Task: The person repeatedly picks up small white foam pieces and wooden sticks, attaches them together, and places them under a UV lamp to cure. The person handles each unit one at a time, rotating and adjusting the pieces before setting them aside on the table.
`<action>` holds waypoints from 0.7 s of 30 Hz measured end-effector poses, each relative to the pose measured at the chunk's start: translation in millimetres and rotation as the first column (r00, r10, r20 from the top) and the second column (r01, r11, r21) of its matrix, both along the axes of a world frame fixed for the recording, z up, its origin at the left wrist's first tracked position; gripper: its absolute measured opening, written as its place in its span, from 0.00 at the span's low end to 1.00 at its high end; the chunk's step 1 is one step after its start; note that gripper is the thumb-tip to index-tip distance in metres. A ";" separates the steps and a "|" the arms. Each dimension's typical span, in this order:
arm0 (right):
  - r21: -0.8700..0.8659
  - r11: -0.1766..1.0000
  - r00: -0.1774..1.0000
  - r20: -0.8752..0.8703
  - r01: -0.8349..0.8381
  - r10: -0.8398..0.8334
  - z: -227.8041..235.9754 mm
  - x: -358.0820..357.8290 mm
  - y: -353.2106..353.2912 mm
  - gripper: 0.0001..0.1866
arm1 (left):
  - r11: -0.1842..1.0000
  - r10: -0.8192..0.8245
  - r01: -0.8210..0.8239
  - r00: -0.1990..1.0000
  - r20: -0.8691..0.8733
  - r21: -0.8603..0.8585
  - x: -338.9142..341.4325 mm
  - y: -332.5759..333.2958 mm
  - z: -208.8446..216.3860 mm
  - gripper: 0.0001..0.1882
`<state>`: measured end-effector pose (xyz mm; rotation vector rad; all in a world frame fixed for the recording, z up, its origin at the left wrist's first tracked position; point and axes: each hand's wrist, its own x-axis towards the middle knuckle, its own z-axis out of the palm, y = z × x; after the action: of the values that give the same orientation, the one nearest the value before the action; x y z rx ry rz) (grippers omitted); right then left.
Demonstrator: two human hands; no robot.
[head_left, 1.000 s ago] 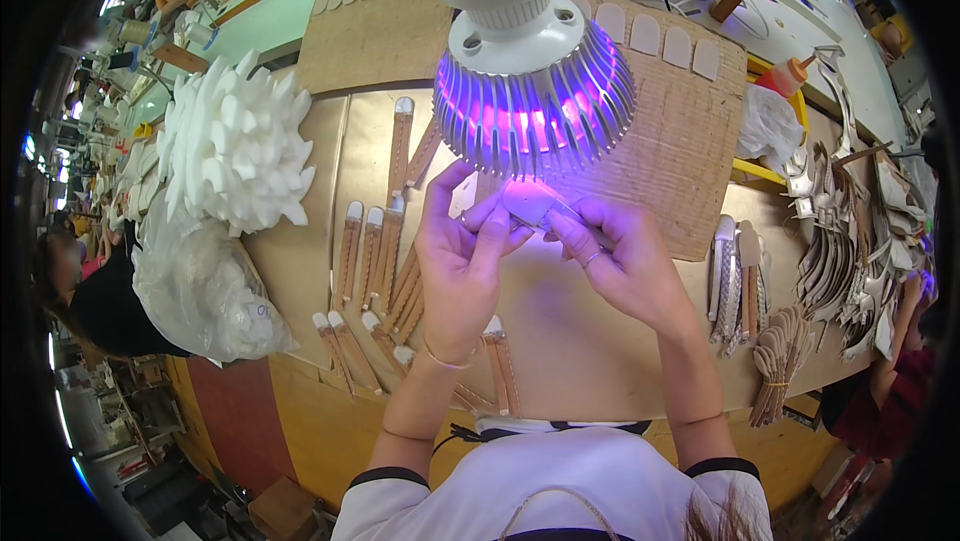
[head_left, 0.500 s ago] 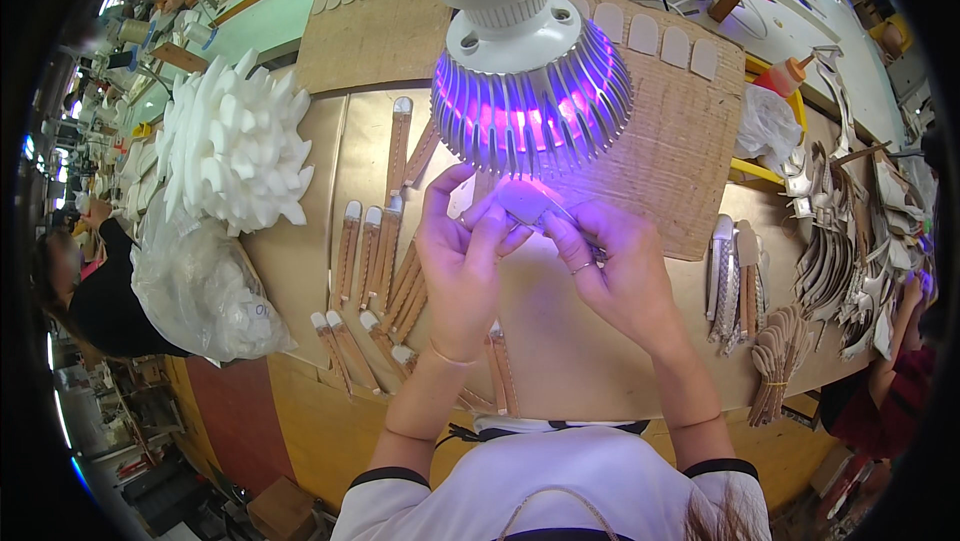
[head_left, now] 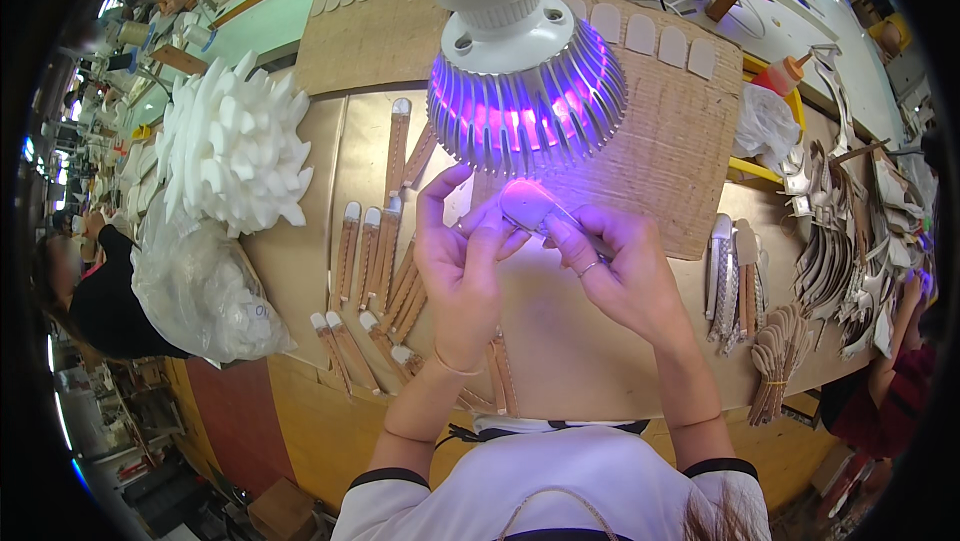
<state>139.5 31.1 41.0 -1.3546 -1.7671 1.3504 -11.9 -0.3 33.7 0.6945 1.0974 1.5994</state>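
Note:
Beneath the glowing purple lamp [head_left: 527,91], a small pale piece with a rounded end [head_left: 527,203] is held up between both hands. My left hand [head_left: 460,266] pinches its lower left side between thumb and fingers, with the index finger raised and bent. At its right edge, my right hand [head_left: 625,266] is closed, thumb and fingertips pressed together. A thin, light, stick-like edge shows by the right fingertips; whether it is a tool or part of the piece I cannot make out. Several brown stitched straps with pale tips [head_left: 372,251] lie left of and under my left arm.
A cardboard sheet [head_left: 670,161] with several rounded pale pieces lies behind the lamp. White foam shapes [head_left: 235,146] and a plastic bag [head_left: 215,291] stand left. To the right are strap bundles [head_left: 775,361], hanging leather strips [head_left: 835,241], and a yellow bin [head_left: 757,173]. Other people sit at both sides.
The rounded piece has turned so that more of its face shows, its curved end under the light. My right hand has shifted slightly right and down. The lamp appears a little further left.

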 end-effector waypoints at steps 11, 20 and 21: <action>0.059 0.998 0.999 0.025 -0.025 0.023 -1.0 0.3 -0.5 0.13 | 0.999 0.013 -0.016 0.996 -0.087 -0.040 -0.8 6.9 -3.0 0.28; -0.139 0.990 0.959 -0.282 -0.030 -0.010 -10.9 -1.6 0.6 0.12 | 0.999 0.023 -0.025 0.999 -0.039 -0.048 -5.0 11.4 -1.1 0.27; -0.149 0.988 0.960 -0.281 -0.032 -0.011 -12.3 -0.8 0.4 0.13 | 0.998 0.006 -0.006 1.000 -0.013 -0.056 -6.2 11.4 -2.1 0.27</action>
<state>138.7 31.6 28.7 -1.1619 -1.5089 1.6236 -18.2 11.1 31.6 0.6654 1.1501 1.5653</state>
